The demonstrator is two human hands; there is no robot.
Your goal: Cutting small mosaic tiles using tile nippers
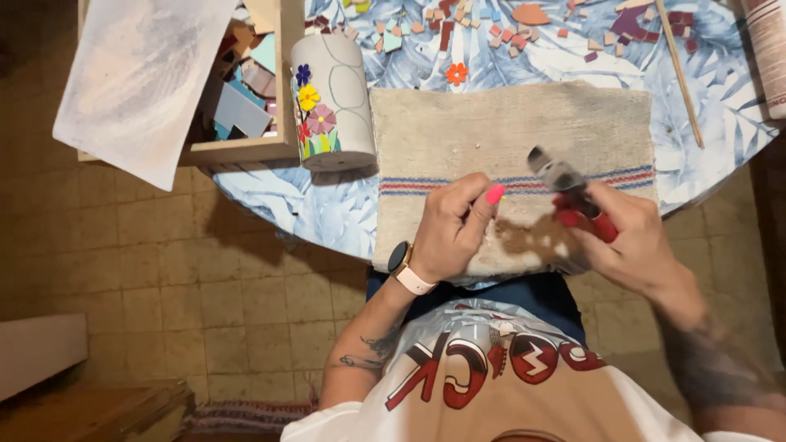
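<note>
Both closed — right hand (630, 237) grips red-handled nippers (573, 196), left hand (454, 229) perhaps pinching something — over a towel (508, 139).

Right hand (630, 237) grips red-handled nippers (569, 192) over the beige towel (508, 139) at the table's (270, 196) near edge. Left hand (454, 229) is curled just beside them, pink nail up. Flower-decorated white pot (332, 102) lies off the towel's left edge.

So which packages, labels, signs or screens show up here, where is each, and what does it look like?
Smartwatch: on the left wrist, round dark screen, pale pink strap.
Printed shirt lettering: on the person's chest at the bottom of the view, red and black on white.
Cylinder with a printed wrapper: top right table edge, whitish with reddish bands.
No signs in view.
</note>
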